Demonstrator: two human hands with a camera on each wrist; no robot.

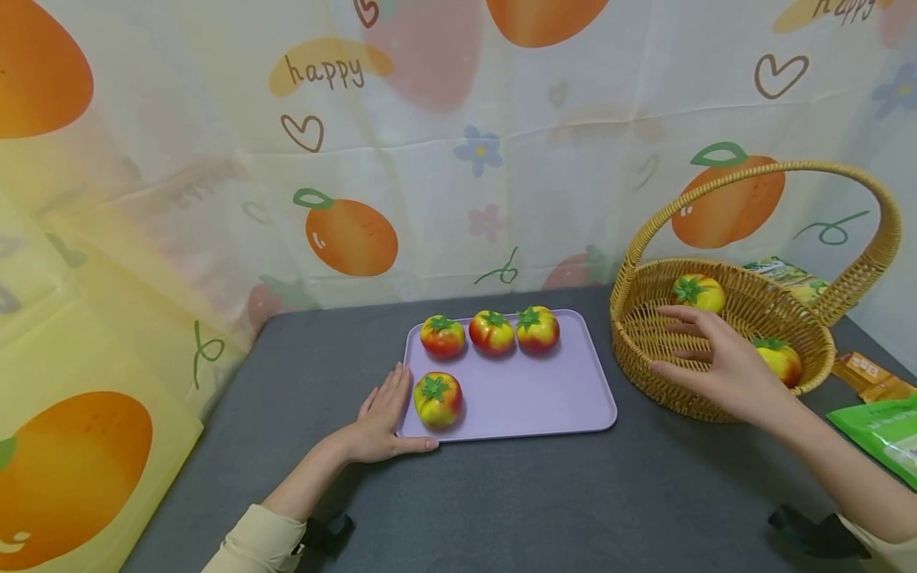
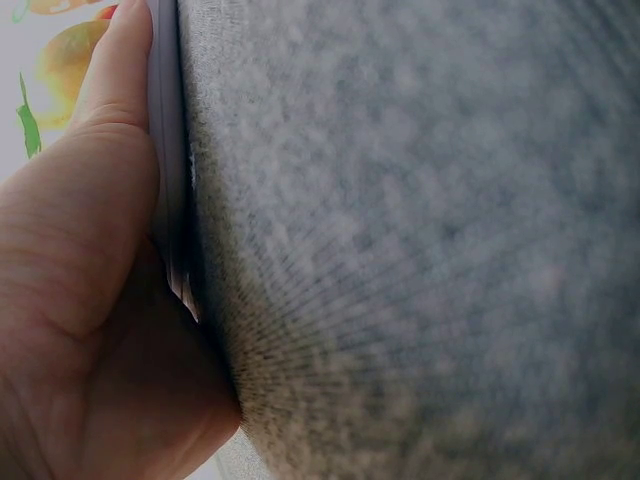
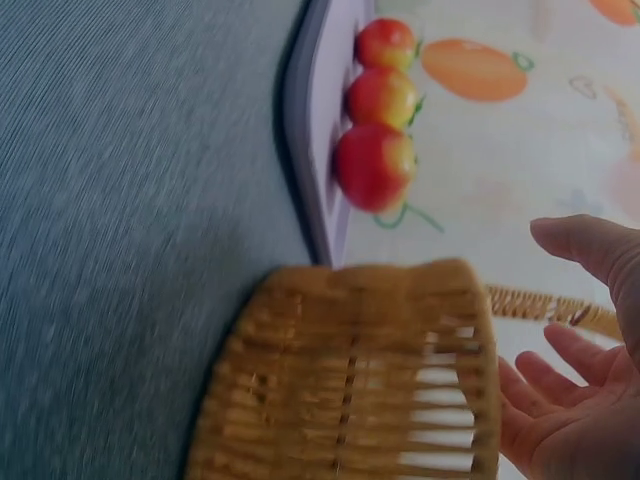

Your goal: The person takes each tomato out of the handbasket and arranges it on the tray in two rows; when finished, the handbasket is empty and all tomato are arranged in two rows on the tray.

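Observation:
A lilac tray bears red-and-yellow toy-like tomatoes with green tops: a row of three along its back edge, and one tomato at the front left. My left hand rests against the tray's front left corner, fingers straight along the left side and thumb along the front edge. Over the wicker basket hangs my right hand, fingers spread and nothing between them. Inside the basket, one tomato lies at the back and another tomato at the right, partly hidden by the hand.
The basket's tall arched handle rises above my right hand. Right of the basket lie an orange-brown packet and a green bag; another packet is behind it. A fruit-printed cloth hangs behind the dark grey table.

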